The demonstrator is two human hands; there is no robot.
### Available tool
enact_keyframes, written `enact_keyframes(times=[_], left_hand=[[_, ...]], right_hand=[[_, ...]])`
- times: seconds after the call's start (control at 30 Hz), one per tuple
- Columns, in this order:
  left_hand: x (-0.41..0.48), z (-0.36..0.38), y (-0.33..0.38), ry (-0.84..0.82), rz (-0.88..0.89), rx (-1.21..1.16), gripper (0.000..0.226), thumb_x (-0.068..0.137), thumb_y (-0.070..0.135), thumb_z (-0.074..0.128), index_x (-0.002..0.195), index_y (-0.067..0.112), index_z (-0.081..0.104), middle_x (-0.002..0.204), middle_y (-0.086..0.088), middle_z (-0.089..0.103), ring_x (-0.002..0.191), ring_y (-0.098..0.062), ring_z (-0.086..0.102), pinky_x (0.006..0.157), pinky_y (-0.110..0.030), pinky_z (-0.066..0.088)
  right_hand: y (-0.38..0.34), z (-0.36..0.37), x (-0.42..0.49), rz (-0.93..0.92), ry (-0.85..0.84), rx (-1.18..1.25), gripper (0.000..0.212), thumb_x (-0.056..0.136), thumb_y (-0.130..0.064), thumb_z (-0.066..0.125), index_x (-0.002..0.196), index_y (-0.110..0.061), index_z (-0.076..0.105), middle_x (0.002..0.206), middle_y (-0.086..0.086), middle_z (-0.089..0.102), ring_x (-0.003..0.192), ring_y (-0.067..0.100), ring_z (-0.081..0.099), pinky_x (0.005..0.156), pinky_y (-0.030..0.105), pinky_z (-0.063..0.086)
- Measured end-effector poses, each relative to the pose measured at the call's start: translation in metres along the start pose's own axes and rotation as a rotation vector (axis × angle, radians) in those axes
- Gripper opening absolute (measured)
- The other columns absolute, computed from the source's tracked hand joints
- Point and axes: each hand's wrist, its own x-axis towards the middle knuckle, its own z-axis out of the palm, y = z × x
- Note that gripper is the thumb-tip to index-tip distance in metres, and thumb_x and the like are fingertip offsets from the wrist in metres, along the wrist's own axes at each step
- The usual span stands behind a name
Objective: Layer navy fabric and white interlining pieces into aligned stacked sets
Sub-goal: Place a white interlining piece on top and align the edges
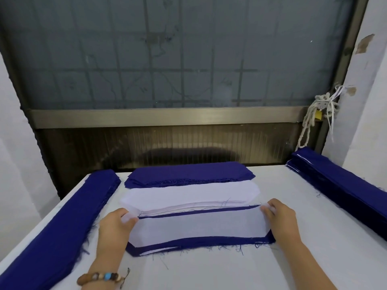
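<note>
My left hand (114, 223) and right hand (281, 218) each pinch an end of the white piece (199, 226), holding it taut over the navy piece (209, 241) before me, so the edges line up.

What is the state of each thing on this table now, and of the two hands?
left hand: pinches top interlining piece, left end.
right hand: pinches its right end.
top interlining piece: spread on navy piece, navy border showing.
navy piece: flat, edges frayed.
interlining stack: piled flat.
back navy stack: piled flat.
left navy stack: piled.
right navy stack: piled.
</note>
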Motion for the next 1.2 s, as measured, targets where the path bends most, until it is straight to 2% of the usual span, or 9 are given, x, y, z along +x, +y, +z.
enact_keyframes(times=[0.17, 0.3, 0.4, 0.53, 0.63, 0.83, 0.9, 0.97, 1.2], left_hand=[[-0.002, 0.003, -0.004, -0.02, 0.015, 0.092, 0.012, 0.087, 0.019, 0.065, 0.079, 0.013, 0.058, 0.072, -0.002, 0.059, 0.064, -0.017, 0.051, 0.054, -0.027, 0.035], [0.001, 0.005, -0.006, -0.025, -0.051, 0.072, 0.019, 0.094, 0.014, 0.053, 0.076, 0.008, 0.056, 0.068, -0.004, 0.056, 0.062, -0.017, 0.053, 0.054, -0.025, 0.037], [0.0, 0.005, -0.009, -0.021, 0.01, 0.119, 0.023, 0.097, 0.012, 0.05, 0.074, 0.01, 0.049, 0.067, -0.001, 0.052, 0.062, -0.015, 0.051, 0.057, -0.025, 0.038], [-0.004, 0.001, -0.007, 0.008, 0.029, 0.091, 0.01, 0.094, 0.018, 0.056, 0.088, 0.01, 0.057, 0.076, -0.003, 0.057, 0.069, -0.018, 0.051, 0.063, -0.029, 0.039], [-0.005, 0.002, -0.006, -0.011, 0.017, 0.187, 0.017, 0.1, 0.018, 0.047, 0.087, 0.008, 0.053, 0.077, -0.003, 0.053, 0.07, -0.015, 0.049, 0.066, -0.023, 0.038], [-0.006, -0.002, 0.0, -0.033, -0.042, 0.204, 0.014, 0.098, 0.015, 0.046, 0.085, 0.009, 0.049, 0.072, -0.004, 0.055, 0.064, -0.015, 0.052, 0.056, -0.024, 0.038], [-0.009, -0.003, 0.002, -0.03, -0.039, 0.203, 0.005, 0.096, 0.012, 0.049, 0.092, 0.012, 0.046, 0.069, -0.004, 0.054, 0.06, -0.013, 0.051, 0.049, -0.023, 0.035], [-0.011, -0.003, 0.001, -0.019, -0.035, 0.2, 0.016, 0.093, 0.011, 0.052, 0.104, 0.017, 0.041, 0.067, -0.005, 0.056, 0.058, -0.015, 0.053, 0.046, -0.023, 0.034], [-0.01, -0.003, -0.004, -0.009, 0.017, 0.375, 0.027, 0.096, 0.017, 0.049, 0.123, 0.016, 0.048, 0.084, -0.004, 0.062, 0.072, -0.017, 0.057, 0.053, -0.024, 0.041]], right_hand=[[0.001, 0.003, 0.002, 0.038, 0.023, -0.082, 0.012, 0.09, -0.012, 0.059, 0.079, -0.01, 0.057, 0.076, 0.003, 0.056, 0.065, 0.014, 0.05, 0.054, 0.027, 0.036], [0.003, 0.004, 0.003, 0.047, 0.03, -0.088, 0.01, 0.092, -0.013, 0.057, 0.082, -0.01, 0.057, 0.078, 0.005, 0.056, 0.067, 0.017, 0.051, 0.057, 0.027, 0.037], [0.003, 0.004, 0.002, 0.031, 0.048, -0.111, 0.01, 0.094, -0.016, 0.056, 0.085, -0.012, 0.057, 0.083, 0.006, 0.058, 0.072, 0.021, 0.054, 0.062, 0.03, 0.042], [0.002, 0.002, 0.002, 0.008, 0.078, -0.192, 0.011, 0.095, -0.022, 0.054, 0.086, -0.016, 0.056, 0.086, 0.004, 0.059, 0.073, 0.023, 0.054, 0.063, 0.03, 0.038], [0.001, 0.002, 0.004, 0.01, 0.09, -0.228, 0.013, 0.094, -0.024, 0.054, 0.085, -0.016, 0.055, 0.087, 0.003, 0.059, 0.073, 0.024, 0.054, 0.063, 0.03, 0.035], [-0.001, 0.003, 0.004, 0.039, 0.102, -0.261, 0.014, 0.094, -0.027, 0.055, 0.084, -0.016, 0.054, 0.086, 0.002, 0.057, 0.07, 0.022, 0.052, 0.058, 0.029, 0.035], [-0.001, 0.003, 0.004, 0.047, 0.097, -0.27, 0.015, 0.094, -0.028, 0.054, 0.084, -0.017, 0.054, 0.086, 0.001, 0.055, 0.069, 0.02, 0.05, 0.056, 0.028, 0.034], [-0.001, 0.003, 0.003, 0.044, 0.103, -0.27, 0.013, 0.095, -0.028, 0.054, 0.086, -0.018, 0.053, 0.087, 0.001, 0.055, 0.073, 0.02, 0.051, 0.057, 0.028, 0.037], [0.001, 0.001, 0.001, -0.014, 0.166, -0.337, 0.015, 0.093, -0.022, 0.055, 0.105, -0.014, 0.057, 0.095, 0.008, 0.061, 0.089, 0.026, 0.046, 0.07, 0.037, 0.042]])
